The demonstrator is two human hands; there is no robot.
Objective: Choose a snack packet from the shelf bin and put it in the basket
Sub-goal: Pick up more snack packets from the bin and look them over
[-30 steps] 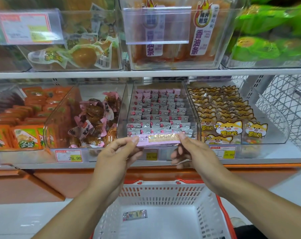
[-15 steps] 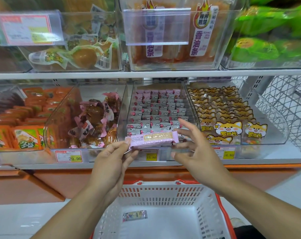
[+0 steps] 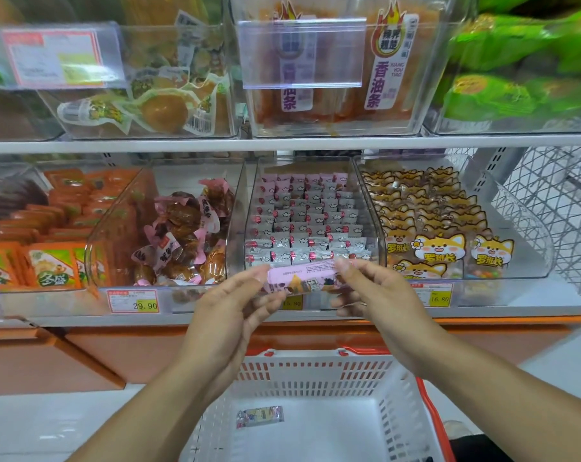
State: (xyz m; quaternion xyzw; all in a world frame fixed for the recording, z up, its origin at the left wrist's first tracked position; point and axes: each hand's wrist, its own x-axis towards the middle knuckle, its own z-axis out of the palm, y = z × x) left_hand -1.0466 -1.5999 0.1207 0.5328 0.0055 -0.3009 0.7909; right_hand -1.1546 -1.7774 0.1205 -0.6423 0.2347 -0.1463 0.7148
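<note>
A long pink snack packet [image 3: 300, 276] is held level in front of the middle shelf bin [image 3: 379, 235], which is full of rows of small pink and silver packets. My left hand [image 3: 236, 305] pinches the packet's left end and my right hand [image 3: 379, 295] pinches its right end. Below my hands stands a white basket [image 3: 319, 371] with red handles. One small packet [image 3: 260, 415] lies on the basket's floor.
Clear bins flank the middle one: brown snacks in pink wrappers [image 3: 182, 235] to the left, yellow cat-print packets [image 3: 439, 225] to the right, orange packets [image 3: 52, 228] far left. The shelf above [image 3: 282, 143] carries more bins. A wire rack [image 3: 555, 208] stands at right.
The packet has been turned between my hands, now showing a printed side. My right hand, briefly apart from it half a second ago, grips its right end again.
</note>
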